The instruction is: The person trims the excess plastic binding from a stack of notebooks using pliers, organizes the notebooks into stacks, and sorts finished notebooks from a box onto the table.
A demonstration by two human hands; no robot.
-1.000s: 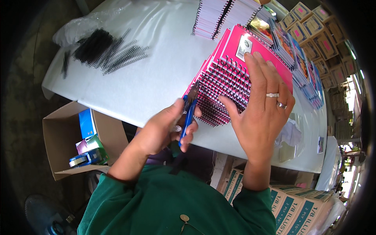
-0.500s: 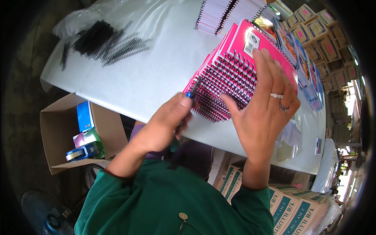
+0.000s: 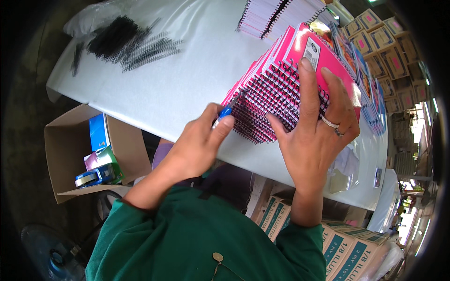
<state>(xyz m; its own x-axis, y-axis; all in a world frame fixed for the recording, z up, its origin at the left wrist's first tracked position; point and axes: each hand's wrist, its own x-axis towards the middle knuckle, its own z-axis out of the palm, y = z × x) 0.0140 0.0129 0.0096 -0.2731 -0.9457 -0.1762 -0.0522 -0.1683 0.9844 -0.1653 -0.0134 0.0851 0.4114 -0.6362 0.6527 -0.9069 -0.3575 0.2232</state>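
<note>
A fanned stack of pink spiral-bound notebooks lies on the white table, with black wire bindings facing me. My right hand presses flat on the stack, fingers spread over the bindings, rings on two fingers. My left hand is closed around blue-handled cutters, whose tip sits at the left end of the bindings. Most of the tool is hidden by my fingers.
Loose black wire spirals lie at the table's far left. More notebooks and colourful covers lie beyond. An open cardboard box with tape rolls stands lower left. Printed cartons sit lower right, and stacked boxes upper right.
My left hand has turned the cutters and moved them up against the bindings' left end, and the handles are now covered. My right hand has slid slightly up the stack.
</note>
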